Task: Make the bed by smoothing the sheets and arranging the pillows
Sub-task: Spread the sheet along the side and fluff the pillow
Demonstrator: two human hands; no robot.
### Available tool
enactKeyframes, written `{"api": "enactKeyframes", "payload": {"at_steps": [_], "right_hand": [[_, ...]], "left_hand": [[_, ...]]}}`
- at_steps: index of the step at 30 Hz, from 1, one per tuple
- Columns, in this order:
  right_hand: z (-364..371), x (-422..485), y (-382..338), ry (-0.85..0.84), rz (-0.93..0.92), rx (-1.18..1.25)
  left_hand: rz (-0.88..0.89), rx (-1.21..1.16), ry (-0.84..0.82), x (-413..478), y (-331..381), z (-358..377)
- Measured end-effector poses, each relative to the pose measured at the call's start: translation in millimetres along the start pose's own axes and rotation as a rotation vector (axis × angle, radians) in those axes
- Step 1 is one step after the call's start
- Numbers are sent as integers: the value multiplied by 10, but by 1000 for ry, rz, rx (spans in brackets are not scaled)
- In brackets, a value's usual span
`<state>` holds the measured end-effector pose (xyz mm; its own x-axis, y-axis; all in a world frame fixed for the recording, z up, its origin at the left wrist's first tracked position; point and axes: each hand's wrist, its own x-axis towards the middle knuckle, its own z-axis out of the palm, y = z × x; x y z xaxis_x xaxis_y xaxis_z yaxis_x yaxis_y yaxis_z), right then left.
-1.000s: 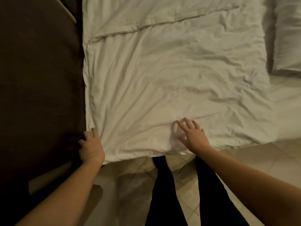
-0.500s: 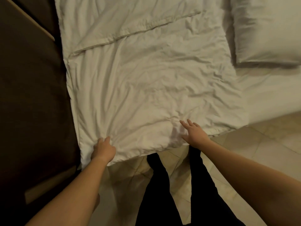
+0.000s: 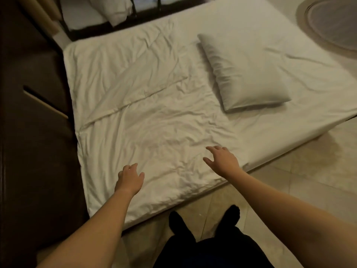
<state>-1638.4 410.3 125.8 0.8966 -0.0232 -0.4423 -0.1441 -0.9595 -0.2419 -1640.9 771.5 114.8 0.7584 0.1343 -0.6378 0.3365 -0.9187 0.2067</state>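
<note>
White duvet (image 3: 154, 122) is covering the left half of the low bed, with its near edge reaching the bed's near side just above the tiled floor (image 3: 299, 180). Its left edge is running tight along dark brown furniture (image 3: 34, 132), so no walking room there. Right of the duvet, fitted sheet (image 3: 301, 97) is showing bare out to the bed's right edge. Floor is lying open along the whole near side and to the right. Legs in black (image 3: 202, 244) are standing on the tiles just off the near edge.

Left hand (image 3: 130, 179) is hanging over the duvet's near-left area, fingers loosely curled, gripping nothing. Right hand (image 3: 222, 158) is reaching over the duvet near its right edge, fingers spread and relaxed, also holding nothing. Can't tell if either is touching the fabric.

Pillow (image 3: 245, 74) is lying flat on the sheet, far right of the hands, just beside the duvet, skewed to the bed edges. Second pillow (image 3: 116, 10) is sitting beyond dark metal bars (image 3: 135, 8) at the far end.

Duvet fabric is looking soft and heavily creased, with one straight seam running diagonally across it. Sheet is lying smoother, showing a few long wrinkles. Pillow is looking plump and rectangular with soft corners. Tiles are showing pale and slightly glossy.
</note>
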Motion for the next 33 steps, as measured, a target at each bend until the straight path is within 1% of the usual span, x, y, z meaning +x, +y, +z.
{"api": "enactKeyframes", "payload": {"at_steps": [6, 9, 18, 23, 27, 33], "right_hand": [[-770, -73, 526, 181, -49, 1], [-1104, -87, 829, 250, -67, -13], [-1930, -241, 1934, 334, -75, -51], [-2280, -402, 2663, 367, -20, -40], [-2588, -482, 3264, 426, 54, 10], [-2837, -359, 4107, 438, 180, 8]], "left_hand": [[105, -13, 134, -316, 1090, -412], [144, -27, 211, -445, 1590, -505], [277, -66, 358, -778, 3140, -402], [380, -73, 367, -890, 4073, -266], [489, -26, 376, -901, 4877, -205], [606, 80, 308, -687, 5988, 16]]}}
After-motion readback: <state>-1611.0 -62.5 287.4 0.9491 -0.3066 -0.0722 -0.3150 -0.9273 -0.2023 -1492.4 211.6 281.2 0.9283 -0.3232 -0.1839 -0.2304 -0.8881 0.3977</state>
